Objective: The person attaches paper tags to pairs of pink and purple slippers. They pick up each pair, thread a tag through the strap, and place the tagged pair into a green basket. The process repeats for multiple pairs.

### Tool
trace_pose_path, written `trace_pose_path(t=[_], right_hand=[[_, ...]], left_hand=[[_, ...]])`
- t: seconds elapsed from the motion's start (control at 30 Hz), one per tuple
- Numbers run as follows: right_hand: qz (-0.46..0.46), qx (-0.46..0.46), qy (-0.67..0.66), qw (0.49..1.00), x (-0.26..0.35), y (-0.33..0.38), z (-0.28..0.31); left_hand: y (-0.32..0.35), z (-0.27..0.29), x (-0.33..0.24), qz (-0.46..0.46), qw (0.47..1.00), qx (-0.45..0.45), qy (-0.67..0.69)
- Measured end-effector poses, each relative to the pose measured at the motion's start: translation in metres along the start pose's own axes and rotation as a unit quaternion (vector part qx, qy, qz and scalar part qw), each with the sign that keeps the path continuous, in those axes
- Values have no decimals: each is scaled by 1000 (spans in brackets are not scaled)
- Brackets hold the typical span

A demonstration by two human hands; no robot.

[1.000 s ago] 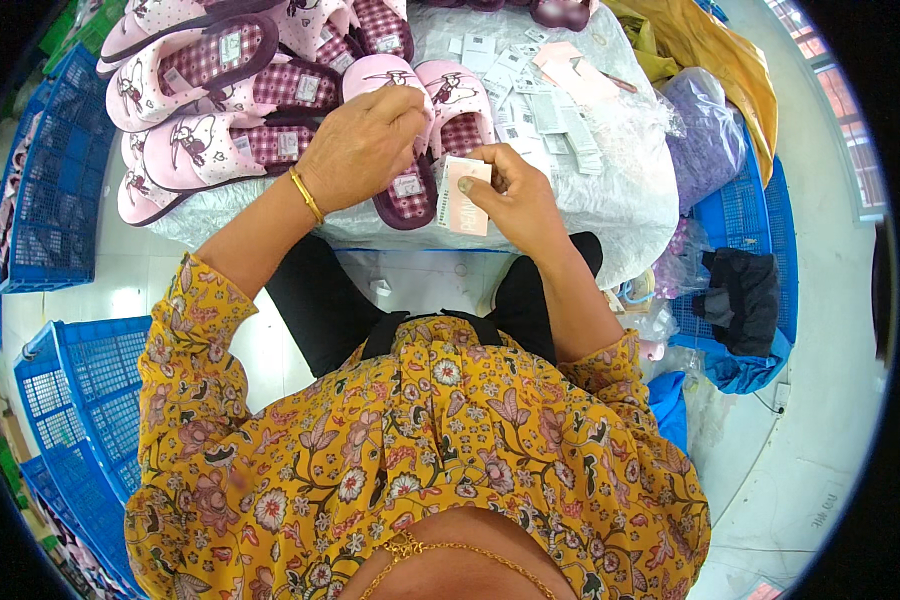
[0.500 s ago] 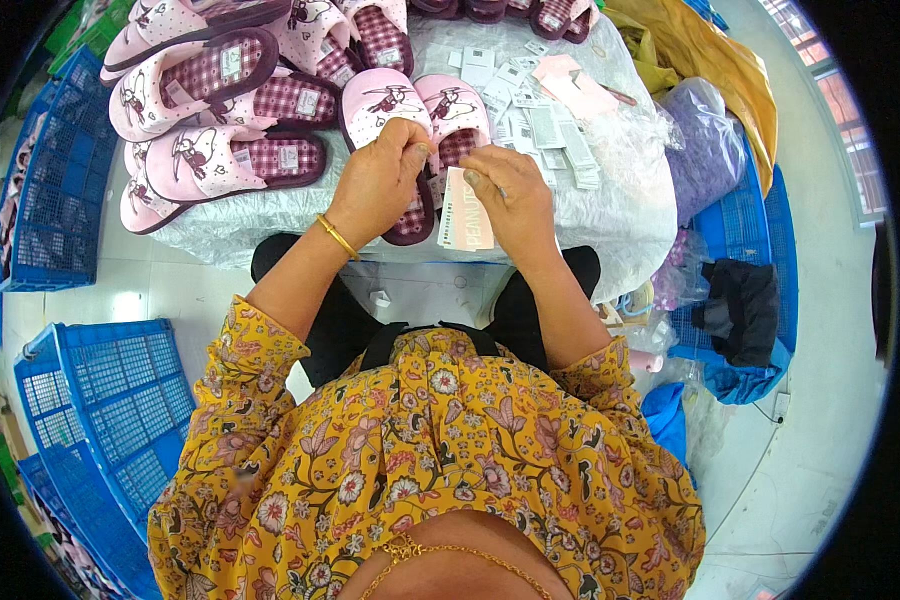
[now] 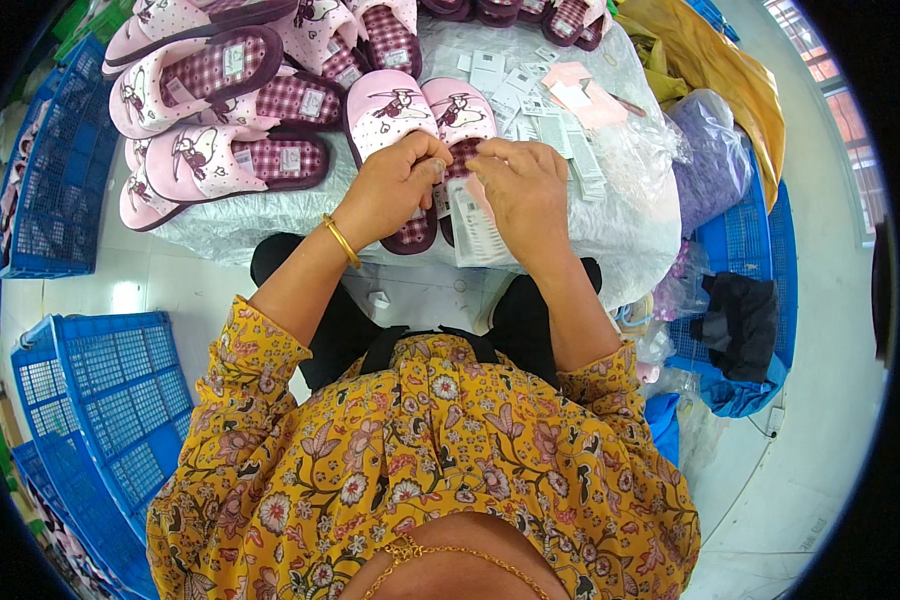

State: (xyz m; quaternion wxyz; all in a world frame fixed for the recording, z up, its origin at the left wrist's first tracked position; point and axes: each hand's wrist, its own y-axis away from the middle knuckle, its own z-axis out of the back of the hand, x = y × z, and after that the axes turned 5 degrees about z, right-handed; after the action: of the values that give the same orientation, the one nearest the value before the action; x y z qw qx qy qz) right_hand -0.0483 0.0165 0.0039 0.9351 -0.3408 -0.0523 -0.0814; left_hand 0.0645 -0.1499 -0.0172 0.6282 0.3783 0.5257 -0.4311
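Note:
A pair of pink slippers with dark plum edging and checked insoles, the left slipper [image 3: 388, 108] and the right slipper [image 3: 462, 112], lies in front of me on the table, toes away. My left hand [image 3: 395, 190] is over the left slipper, thumb and fingers pinched; whatever is between the fingertips is too small to make out. Close to its right, my right hand [image 3: 526, 198] has its fingers closed on a pink and white printed hang tag [image 3: 478, 238]. The tag hangs below the fingers over the table's near edge, its print blurred.
More pink slippers [image 3: 205, 160] are piled at the left. White paper tags [image 3: 562, 130] and pink card pieces [image 3: 590, 95] lie at the right on the plastic-covered table [image 3: 625, 215]. Blue crates [image 3: 120, 390] stand at the left, and a purple bagged bundle [image 3: 715, 150] is at the right.
The hang tag has turned, its pink lettered face giving way to a whiter side with small print. Both hands have shifted slightly right and remain close together.

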Motion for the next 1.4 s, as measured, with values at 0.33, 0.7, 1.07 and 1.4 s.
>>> trace_pose_path(t=[0.33, 0.7, 1.07, 1.4], right_hand=[[-361, 3, -311, 879, 3, 20, 15], [-283, 52, -280, 916, 34, 35, 14], [-210, 9, -206, 956, 31, 35, -8], [-285, -10, -267, 921, 28, 30, -15]], left_hand=[[-2, 2, 10, 12, 1000, -12, -20], [3, 1, 9, 14, 1000, -7, 0], [6, -4, 25, -19, 1000, 7, 15], [6, -3, 25, -42, 994, 73, 76]])
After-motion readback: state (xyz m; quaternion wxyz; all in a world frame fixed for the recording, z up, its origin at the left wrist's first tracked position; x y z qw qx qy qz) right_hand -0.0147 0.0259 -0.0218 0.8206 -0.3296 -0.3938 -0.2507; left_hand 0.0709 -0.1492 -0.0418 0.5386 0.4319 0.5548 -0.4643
